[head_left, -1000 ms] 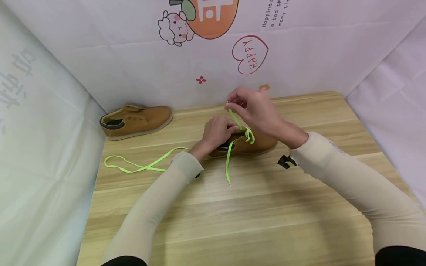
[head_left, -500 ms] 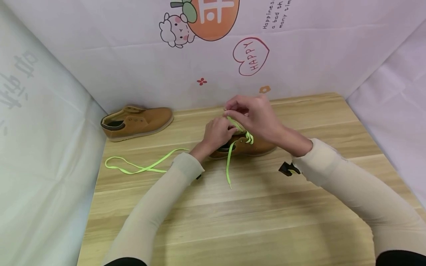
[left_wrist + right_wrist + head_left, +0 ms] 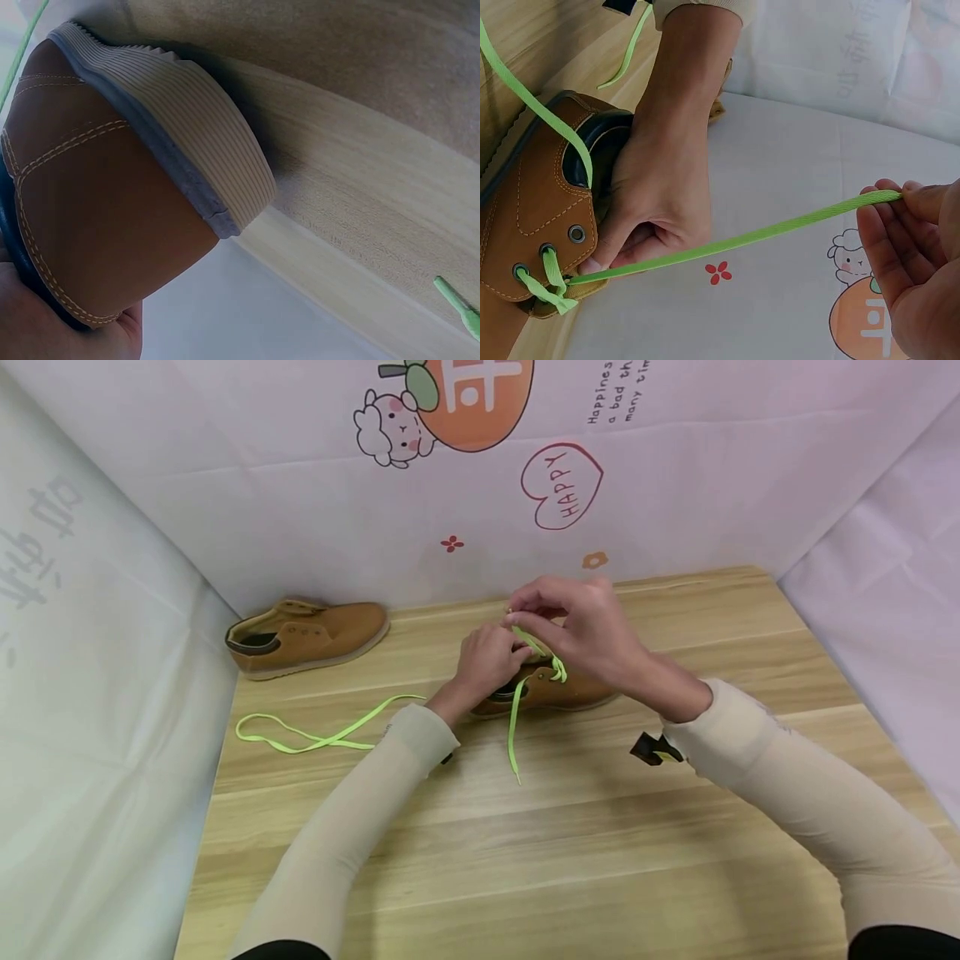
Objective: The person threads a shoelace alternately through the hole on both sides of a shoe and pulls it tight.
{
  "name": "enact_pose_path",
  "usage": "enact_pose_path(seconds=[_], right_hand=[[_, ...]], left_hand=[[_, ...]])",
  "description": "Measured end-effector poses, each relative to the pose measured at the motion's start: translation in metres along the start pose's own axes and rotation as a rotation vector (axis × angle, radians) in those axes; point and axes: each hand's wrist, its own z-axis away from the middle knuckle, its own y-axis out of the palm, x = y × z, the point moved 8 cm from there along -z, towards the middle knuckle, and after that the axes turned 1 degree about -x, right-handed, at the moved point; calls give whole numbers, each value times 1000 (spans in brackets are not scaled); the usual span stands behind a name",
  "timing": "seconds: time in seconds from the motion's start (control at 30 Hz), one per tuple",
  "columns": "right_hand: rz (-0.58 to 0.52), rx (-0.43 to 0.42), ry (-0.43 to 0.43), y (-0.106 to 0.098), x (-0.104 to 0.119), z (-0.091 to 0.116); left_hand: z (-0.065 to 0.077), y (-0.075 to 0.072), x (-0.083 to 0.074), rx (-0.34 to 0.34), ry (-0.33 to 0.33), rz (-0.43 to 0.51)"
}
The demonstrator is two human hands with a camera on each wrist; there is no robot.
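Observation:
A brown leather shoe (image 3: 573,695) lies on the table, toe to the right, with bright green lace through some of its eyelets. My left hand (image 3: 483,662) grips the shoe's upper edge near the opening, thumb and curled fingers beside the laced eyelets. In the right wrist view, my right hand (image 3: 919,259) pinches the tip of the green shoelace (image 3: 735,241), drawn straight between the shoe and the fingers. The lace's other end (image 3: 513,735) hangs over the near side onto the table. One eyelet (image 3: 576,234) on that side has no lace in it. The left wrist view shows the shoe's heel (image 3: 112,187).
A second brown shoe (image 3: 322,637), unlaced, stands at the back left. A loose green lace (image 3: 288,747) lies looped on the wooden table (image 3: 525,877), partly under the left forearm. White printed cloth (image 3: 300,502) hangs behind and at both sides.
My right hand has come down slightly with the lace tip, and the strand slants lower over the shoe. My left hand has stayed in place.

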Motion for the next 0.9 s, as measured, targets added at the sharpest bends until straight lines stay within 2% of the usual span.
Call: enact_pose_path(seconds=[0.23, 0.5, 0.73, 0.9], right_hand=[[-20, -19, 33, -5, -2, 5], [-14, 26, 40, -11, -5, 15], [-47, 47, 73, -20, -12, 24], [-124, 32, 155, -28, -24, 30]], left_hand=[[1, -1, -1, 11, -6, 18], [2, -1, 2, 11, -44, 64], [2, -1, -1, -3, 2, 81], [3, -1, -2, -10, 26, 95]])
